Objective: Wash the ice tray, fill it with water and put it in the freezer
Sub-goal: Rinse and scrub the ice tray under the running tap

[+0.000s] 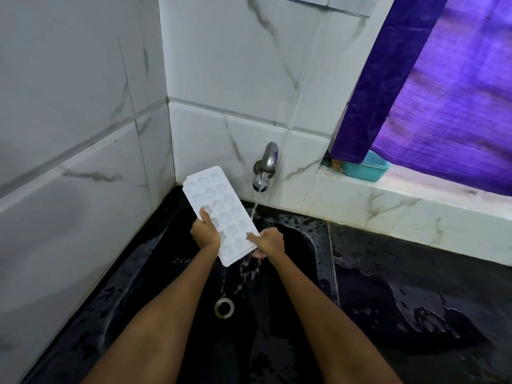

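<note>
A white plastic ice tray (219, 206) with several round cells is held tilted over the black sink (299, 267), its far end raised toward the wall. My left hand (205, 231) grips its left edge, thumb on top. My right hand (270, 241) holds the lower right edge, a finger laid on the tray. The chrome wall tap (266, 167) runs a thin stream of water down beside the tray's right edge. Water drips off the tray's low end.
The sink drain (224, 307) lies below the hands. Wet black counter (415, 295) spreads to the right. A teal plastic tub (365, 169) sits on the tiled ledge under a purple curtain (443, 92). White marble-look tiled walls close in at the left and behind.
</note>
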Demonstrator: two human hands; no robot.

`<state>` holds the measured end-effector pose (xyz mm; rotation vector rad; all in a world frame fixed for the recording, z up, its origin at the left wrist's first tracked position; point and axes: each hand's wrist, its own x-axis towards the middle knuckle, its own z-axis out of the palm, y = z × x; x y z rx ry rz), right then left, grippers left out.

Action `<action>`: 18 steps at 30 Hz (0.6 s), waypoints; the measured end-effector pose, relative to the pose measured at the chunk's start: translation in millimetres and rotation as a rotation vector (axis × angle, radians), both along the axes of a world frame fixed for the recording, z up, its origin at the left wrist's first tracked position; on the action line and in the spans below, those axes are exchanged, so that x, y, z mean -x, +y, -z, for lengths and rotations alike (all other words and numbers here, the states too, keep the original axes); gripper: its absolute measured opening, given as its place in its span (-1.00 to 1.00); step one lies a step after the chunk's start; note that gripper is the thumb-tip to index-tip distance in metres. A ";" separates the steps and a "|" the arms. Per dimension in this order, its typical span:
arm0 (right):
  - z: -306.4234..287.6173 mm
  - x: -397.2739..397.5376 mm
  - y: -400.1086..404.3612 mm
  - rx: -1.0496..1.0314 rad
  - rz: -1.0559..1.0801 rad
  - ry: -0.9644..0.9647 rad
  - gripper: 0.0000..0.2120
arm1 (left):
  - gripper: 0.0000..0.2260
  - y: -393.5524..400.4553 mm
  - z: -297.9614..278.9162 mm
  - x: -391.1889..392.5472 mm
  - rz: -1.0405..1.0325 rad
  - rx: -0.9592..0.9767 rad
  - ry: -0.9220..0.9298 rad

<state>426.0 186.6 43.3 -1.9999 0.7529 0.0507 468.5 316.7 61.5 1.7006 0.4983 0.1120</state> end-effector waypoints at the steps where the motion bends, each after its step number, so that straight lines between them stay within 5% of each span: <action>1: 0.2 -2.3 2.0 0.047 -0.044 0.002 -0.71 | -0.50 1.2 -0.6 -2.5 0.002 -0.011 0.000; 7: -10.5 -11.7 14.2 -0.092 -0.249 0.093 -0.70 | -0.51 5.3 -4.3 -11.1 -0.030 -0.046 0.003; 13: 3.2 -5.7 1.1 -0.021 -0.189 0.005 -0.84 | -0.50 4.4 1.6 -7.7 0.009 -0.046 0.041; 18: 6.4 -3.0 7.1 -0.113 -0.179 0.066 -0.72 | -0.51 -3.4 2.1 -3.4 0.008 -0.058 0.051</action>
